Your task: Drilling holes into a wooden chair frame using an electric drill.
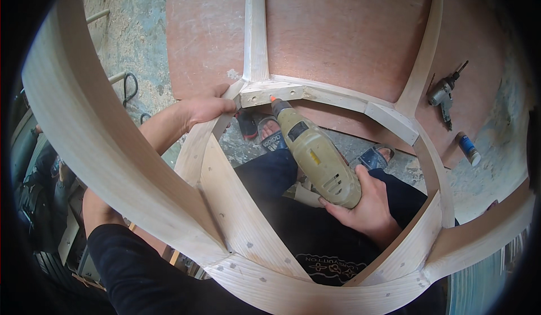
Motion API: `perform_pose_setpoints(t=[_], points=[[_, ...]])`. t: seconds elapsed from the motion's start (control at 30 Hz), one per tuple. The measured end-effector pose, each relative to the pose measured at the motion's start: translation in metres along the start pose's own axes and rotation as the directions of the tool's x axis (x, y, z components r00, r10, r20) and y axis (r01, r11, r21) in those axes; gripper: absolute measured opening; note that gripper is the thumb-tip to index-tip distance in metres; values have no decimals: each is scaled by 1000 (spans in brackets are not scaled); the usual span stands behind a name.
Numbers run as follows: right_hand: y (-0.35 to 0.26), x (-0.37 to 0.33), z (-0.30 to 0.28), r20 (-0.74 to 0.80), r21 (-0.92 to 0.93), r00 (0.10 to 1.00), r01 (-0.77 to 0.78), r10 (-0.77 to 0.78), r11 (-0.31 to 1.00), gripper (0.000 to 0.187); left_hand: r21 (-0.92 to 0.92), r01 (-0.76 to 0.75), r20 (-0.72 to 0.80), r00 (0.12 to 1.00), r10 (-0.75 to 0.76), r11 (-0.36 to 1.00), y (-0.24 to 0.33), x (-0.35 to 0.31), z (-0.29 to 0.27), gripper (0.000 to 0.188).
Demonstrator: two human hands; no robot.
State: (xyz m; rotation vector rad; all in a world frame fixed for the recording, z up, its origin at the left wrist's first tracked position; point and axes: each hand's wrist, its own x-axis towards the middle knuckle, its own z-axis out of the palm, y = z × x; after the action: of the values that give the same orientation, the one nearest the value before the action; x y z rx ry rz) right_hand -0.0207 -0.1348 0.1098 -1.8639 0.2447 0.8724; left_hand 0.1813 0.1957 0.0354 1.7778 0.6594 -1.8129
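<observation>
A pale wooden chair frame (360, 298) surrounds my lap, with curved rails and legs reaching outward. My left hand (211, 109) is closed round its far left rail, beside a corner block (282, 94) with drilled holes. In my right hand (369, 205) is an olive-green power drill (315, 157), held by its rear end, its grip and trigger mostly hidden. The drill's nose points up and left. Its orange-red tip (273, 98) is at the corner block, near the holes; whether it has entered one I cannot tell. A second corner block (391, 122) sits at the far right.
Beyond the frame lies a reddish plywood board (349, 27) with two chair legs extending over it. A grey power driver (442, 95) and a small blue can (469, 148) lie at the right. My sandalled feet show below the far rail. A black loop (130, 89) is at left.
</observation>
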Motion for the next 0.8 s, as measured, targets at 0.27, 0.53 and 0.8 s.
perform_pose_setpoints(t=[0.27, 0.53, 0.8], points=[[-4, 3, 0, 11, -41, 1000, 19, -19, 999, 53, -3, -17, -18, 1000, 17, 1000, 0, -1, -1, 54], [0, 8, 1, 22, -47, 999, 41, -40, 998, 52, 12, -9, -25, 1000, 9, 1000, 0, -2, 1, 55], [-2, 14, -10, 15, -49, 998, 62, -62, 997, 57, 14, -15, -30, 999, 15, 1000, 2, -4, -2, 57]])
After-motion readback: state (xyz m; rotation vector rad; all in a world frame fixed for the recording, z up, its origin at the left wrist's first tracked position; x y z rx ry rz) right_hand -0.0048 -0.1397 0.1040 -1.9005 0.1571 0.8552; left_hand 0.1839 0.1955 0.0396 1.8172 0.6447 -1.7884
